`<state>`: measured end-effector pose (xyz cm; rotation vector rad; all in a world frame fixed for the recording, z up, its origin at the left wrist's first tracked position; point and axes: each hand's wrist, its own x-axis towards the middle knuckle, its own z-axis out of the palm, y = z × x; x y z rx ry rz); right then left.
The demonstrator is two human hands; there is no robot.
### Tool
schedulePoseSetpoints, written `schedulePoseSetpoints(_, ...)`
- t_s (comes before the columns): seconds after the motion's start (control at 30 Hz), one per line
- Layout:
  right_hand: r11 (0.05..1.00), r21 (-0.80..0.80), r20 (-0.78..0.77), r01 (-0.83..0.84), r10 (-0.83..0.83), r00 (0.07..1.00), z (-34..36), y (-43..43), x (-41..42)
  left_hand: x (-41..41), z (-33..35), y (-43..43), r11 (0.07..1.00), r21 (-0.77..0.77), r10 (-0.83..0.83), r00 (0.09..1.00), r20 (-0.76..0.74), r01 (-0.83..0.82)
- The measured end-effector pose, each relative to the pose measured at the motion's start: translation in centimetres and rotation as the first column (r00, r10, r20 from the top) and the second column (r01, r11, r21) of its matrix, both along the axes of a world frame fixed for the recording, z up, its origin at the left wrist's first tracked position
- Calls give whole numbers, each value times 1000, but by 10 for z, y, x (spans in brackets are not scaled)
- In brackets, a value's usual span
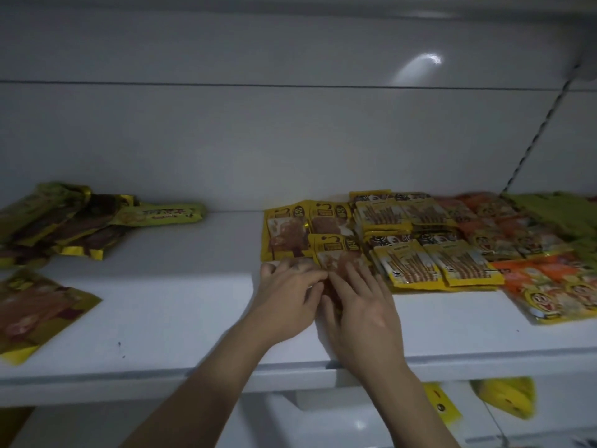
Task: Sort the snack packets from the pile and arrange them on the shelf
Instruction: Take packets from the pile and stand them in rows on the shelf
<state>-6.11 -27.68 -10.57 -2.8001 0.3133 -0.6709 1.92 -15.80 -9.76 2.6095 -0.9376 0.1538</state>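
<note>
Laid flat and grouped by kind along right of white shelf (pixel 193 318): yellow stick-snack packets (pixel 433 250), orange packets (pixel 549 286). Presumably squaring yellow-brown packet (pixel 336 253) into front of leftmost column, beside its matches. Pressed from above by right hand (pixel 358 308), fingers nearly straight. Touched at near-left edge by left hand (pixel 287 286), fingers bent; pinching or nudging, cannot tell. Left unsorted at far left: green-brown pile (pixel 64 221).

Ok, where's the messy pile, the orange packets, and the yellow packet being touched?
messy pile (pixel 85 224): head view, a brown packet mid-heap.
orange packets (pixel 525 277): head view, the front packet's orange face.
yellow packet (pixel 336 245): head view, its yellow top band.
</note>
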Motion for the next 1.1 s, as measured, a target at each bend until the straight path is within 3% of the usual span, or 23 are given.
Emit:
schedulePoseSetpoints(0.27, 999, 5, -87, 37, -36, 996, -2, -1, 1, -3, 2, 2, 996, -18, 91, 994, 59, -90)
schedulePoseSetpoints(0.43, 997, -67, -36, -37, 34, 999, 15, 2, 14, 0, 8, 16, 986, 76, 141, 984, 113, -150)
schedulePoseSetpoints(0.53, 987, -68, -125, -145, 136, 983, 37, 14, 26, 8, 14, 40, 976, 98, 179, 971, 159, -196)
schedulePoseSetpoints(0.8, 918, -79, -247, -389, 360, 900, 62, 112, 76, 23, 27, 159, 932, 42, 343, 915, 213, -360)
schedulePoseSetpoints(1.1, 812, -21, -371, -583, 535, 759, 60, 251, 118, 31, 30, 314, 816, 38, 573, 816, 81, -577)
